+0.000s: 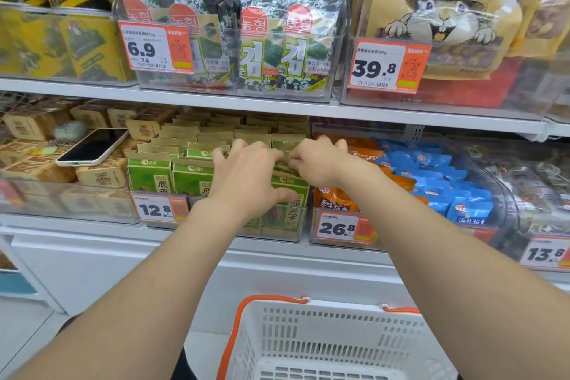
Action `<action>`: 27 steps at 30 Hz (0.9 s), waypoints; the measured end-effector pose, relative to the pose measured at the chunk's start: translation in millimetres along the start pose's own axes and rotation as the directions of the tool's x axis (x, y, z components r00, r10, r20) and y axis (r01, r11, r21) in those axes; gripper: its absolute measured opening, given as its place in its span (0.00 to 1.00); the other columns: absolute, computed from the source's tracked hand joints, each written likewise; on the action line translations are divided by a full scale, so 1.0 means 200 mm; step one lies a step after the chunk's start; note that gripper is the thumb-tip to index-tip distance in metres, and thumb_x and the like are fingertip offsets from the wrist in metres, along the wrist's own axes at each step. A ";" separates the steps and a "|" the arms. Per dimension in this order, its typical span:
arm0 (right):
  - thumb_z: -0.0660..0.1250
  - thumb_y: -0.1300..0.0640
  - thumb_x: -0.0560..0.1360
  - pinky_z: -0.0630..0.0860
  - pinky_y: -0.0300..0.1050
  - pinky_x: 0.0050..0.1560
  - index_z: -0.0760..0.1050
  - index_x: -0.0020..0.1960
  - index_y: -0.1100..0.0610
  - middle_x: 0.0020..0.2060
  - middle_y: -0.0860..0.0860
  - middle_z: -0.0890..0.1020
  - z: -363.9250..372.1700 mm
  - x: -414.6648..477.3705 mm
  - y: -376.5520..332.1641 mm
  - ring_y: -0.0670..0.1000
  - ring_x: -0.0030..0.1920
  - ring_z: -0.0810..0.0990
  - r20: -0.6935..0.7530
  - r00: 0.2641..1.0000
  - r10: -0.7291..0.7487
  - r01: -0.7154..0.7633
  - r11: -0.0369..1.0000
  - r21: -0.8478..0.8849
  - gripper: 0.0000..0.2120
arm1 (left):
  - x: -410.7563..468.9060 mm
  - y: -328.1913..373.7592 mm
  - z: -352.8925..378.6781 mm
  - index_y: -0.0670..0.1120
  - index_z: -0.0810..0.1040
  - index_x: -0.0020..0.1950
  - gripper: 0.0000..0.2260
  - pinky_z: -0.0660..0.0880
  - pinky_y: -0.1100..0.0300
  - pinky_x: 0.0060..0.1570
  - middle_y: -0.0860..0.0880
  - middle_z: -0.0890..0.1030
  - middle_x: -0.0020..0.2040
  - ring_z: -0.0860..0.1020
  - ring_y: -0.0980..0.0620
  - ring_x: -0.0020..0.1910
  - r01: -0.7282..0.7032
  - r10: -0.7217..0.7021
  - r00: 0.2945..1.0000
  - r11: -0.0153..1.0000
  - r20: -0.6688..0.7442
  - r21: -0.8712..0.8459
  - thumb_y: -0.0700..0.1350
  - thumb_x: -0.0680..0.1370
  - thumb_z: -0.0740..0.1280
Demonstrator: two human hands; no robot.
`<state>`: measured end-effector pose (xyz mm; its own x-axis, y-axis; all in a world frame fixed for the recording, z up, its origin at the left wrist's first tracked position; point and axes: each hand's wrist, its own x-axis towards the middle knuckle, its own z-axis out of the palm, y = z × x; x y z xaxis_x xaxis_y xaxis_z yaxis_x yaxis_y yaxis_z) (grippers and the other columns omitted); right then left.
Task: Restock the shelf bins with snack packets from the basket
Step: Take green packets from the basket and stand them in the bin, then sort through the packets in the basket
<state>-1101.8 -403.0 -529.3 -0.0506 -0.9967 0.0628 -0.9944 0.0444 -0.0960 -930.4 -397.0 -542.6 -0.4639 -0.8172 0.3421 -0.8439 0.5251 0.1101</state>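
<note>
Since the green-and-tan paper snack packets (149, 177) look light and crinkly, take their folded tops: left hand (246, 170) clasps the near ones, right hand (320, 160) pinches one's top edge.

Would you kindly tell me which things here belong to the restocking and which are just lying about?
Job: green paper snack packets, clear plastic shelf bin, white slotted plastic basket with orange handles, left hand, right hand.
Lying about: white-edged smartphone on brown packets.
</note>
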 end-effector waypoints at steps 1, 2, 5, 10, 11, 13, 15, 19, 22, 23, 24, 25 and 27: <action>0.55 0.49 0.87 0.57 0.64 0.68 0.77 0.70 0.46 0.65 0.56 0.78 0.02 -0.02 0.02 0.63 0.72 0.65 -0.037 0.999 0.007 -0.004 0.997 0.073 0.17 | 0.00 0.01 0.00 0.59 0.74 0.73 0.36 0.65 0.39 0.65 0.53 0.77 0.67 0.70 0.43 0.68 0.003 -0.003 1.000 1.000 0.014 0.009 0.74 0.69 0.72; 0.54 0.49 0.87 0.58 0.64 0.68 0.77 0.70 0.46 0.65 0.54 0.79 0.03 -0.04 0.03 0.62 0.71 0.66 -0.089 0.996 0.013 0.000 0.989 0.147 0.17 | 0.00 0.02 0.00 0.57 0.75 0.72 0.37 0.65 0.38 0.66 0.53 0.76 0.68 0.69 0.43 0.68 0.007 -0.007 1.000 1.000 0.017 0.010 0.74 0.69 0.72; 0.53 0.52 0.87 0.64 0.61 0.66 0.77 0.68 0.48 0.60 0.50 0.82 0.06 -0.15 0.05 0.58 0.65 0.73 -0.312 0.949 0.035 0.041 0.971 0.234 0.17 | -0.01 0.05 0.00 0.53 0.75 0.71 0.37 0.64 0.38 0.68 0.52 0.74 0.70 0.67 0.42 0.69 0.008 -0.008 0.999 1.000 -0.040 -0.010 0.72 0.69 0.72; 0.61 0.59 0.78 0.74 0.53 0.50 0.79 0.55 0.54 0.49 0.50 0.81 0.05 -0.38 0.04 0.54 0.50 0.77 -0.641 0.768 -0.003 0.096 0.989 0.111 0.10 | -0.05 0.13 0.01 0.55 0.72 0.66 0.21 0.67 0.43 0.60 0.51 0.73 0.61 0.68 0.43 0.63 -0.151 0.124 0.957 0.985 -0.261 -0.088 0.56 0.75 0.71; 0.60 0.58 0.78 0.73 0.50 0.44 0.79 0.50 0.54 0.44 0.50 0.81 0.05 -0.43 0.04 0.54 0.45 0.77 -0.645 0.765 -0.001 0.100 0.988 0.117 0.09 | -0.06 0.16 0.01 0.54 0.73 0.62 0.17 0.68 0.45 0.57 0.51 0.74 0.58 0.70 0.44 0.59 -0.181 0.149 0.945 0.980 -0.291 -0.087 0.53 0.75 0.70; 0.57 0.54 0.76 0.70 0.47 0.35 0.77 0.42 0.53 0.37 0.51 0.81 0.08 -0.53 0.07 0.55 0.37 0.77 -0.590 0.807 -0.013 0.090 0.991 0.101 0.11 | -0.09 0.22 0.03 0.53 0.73 0.55 0.09 0.72 0.46 0.51 0.52 0.77 0.51 0.74 0.44 0.53 -0.235 0.197 0.945 0.964 -0.260 -0.125 0.49 0.77 0.68; 0.55 0.51 0.73 0.68 0.45 0.32 0.73 0.37 0.50 0.32 0.52 0.78 0.12 -0.62 0.12 0.56 0.34 0.77 -0.438 0.898 -0.021 0.074 0.992 0.103 0.11 | -0.14 0.28 0.06 0.53 0.73 0.52 0.05 0.73 0.49 0.47 0.53 0.80 0.44 0.79 0.44 0.47 -0.267 0.243 0.960 0.942 -0.137 -0.201 0.49 0.78 0.67; 0.59 0.54 0.73 0.74 0.45 0.34 0.78 0.39 0.54 0.34 0.51 0.78 0.31 -0.75 0.26 0.59 0.38 0.79 0.044 0.999 0.014 -0.018 0.994 0.106 0.10 | -0.24 0.42 0.17 0.54 0.76 0.56 0.08 0.71 0.50 0.51 0.52 0.83 0.48 0.81 0.44 0.50 -0.407 0.408 0.900 0.913 0.151 -0.036 0.54 0.80 0.64; 0.58 0.56 0.72 0.82 0.53 0.49 0.84 0.50 0.52 0.43 0.54 0.83 0.49 -0.86 0.36 0.59 0.47 0.83 0.318 0.948 0.036 -0.065 0.995 0.082 0.16 | -0.30 0.53 0.25 0.52 0.77 0.62 0.14 0.71 0.51 0.51 0.48 0.82 0.55 0.81 0.43 0.55 -0.510 0.472 0.811 0.860 0.346 0.023 0.57 0.82 0.62; 0.58 0.56 0.75 0.81 0.54 0.52 0.83 0.53 0.51 0.48 0.54 0.83 0.55 -0.89 0.39 0.59 0.51 0.82 0.374 0.926 0.049 -0.076 0.996 0.056 0.16 | -0.32 0.56 0.27 0.51 0.77 0.63 0.15 0.71 0.51 0.50 0.47 0.82 0.57 0.80 0.42 0.56 -0.533 0.480 0.778 0.846 0.405 0.023 0.57 0.82 0.61; 0.57 0.56 0.78 0.80 0.54 0.55 0.82 0.57 0.51 0.52 0.55 0.83 0.61 -0.92 0.41 0.59 0.54 0.81 0.427 0.902 0.063 -0.081 0.996 0.025 0.16 | -0.34 0.59 0.30 0.51 0.78 0.65 0.16 0.70 0.51 0.49 0.46 0.82 0.58 0.80 0.41 0.56 -0.554 0.488 0.739 0.832 0.465 0.008 0.58 0.83 0.61; 0.57 0.56 0.80 0.80 0.54 0.57 0.81 0.60 0.51 0.55 0.55 0.82 0.68 -0.94 0.44 0.59 0.56 0.80 0.463 0.884 0.069 -0.082 0.997 0.009 0.16 | -0.37 0.62 0.33 0.50 0.77 0.66 0.17 0.69 0.51 0.49 0.45 0.81 0.59 0.79 0.40 0.57 -0.573 0.491 0.700 0.820 0.520 -0.003 0.57 0.83 0.61; 0.57 0.56 0.81 0.79 0.54 0.59 0.79 0.63 0.50 0.58 0.54 0.80 0.83 -0.99 0.49 0.59 0.59 0.80 0.520 0.849 0.096 -0.096 0.995 -0.027 0.16 | -0.42 0.68 0.38 0.50 0.77 0.67 0.16 0.68 0.47 0.56 0.45 0.80 0.60 0.79 0.41 0.59 -0.614 0.495 0.627 0.789 0.601 -0.009 0.56 0.84 0.62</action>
<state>-1173.6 -212.9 -715.4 -0.0904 -0.8768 -0.4722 -0.9870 0.1420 -0.0748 -1027.7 -275.0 -628.0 -0.8710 -0.3950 -0.2921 -0.3782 0.9186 -0.1145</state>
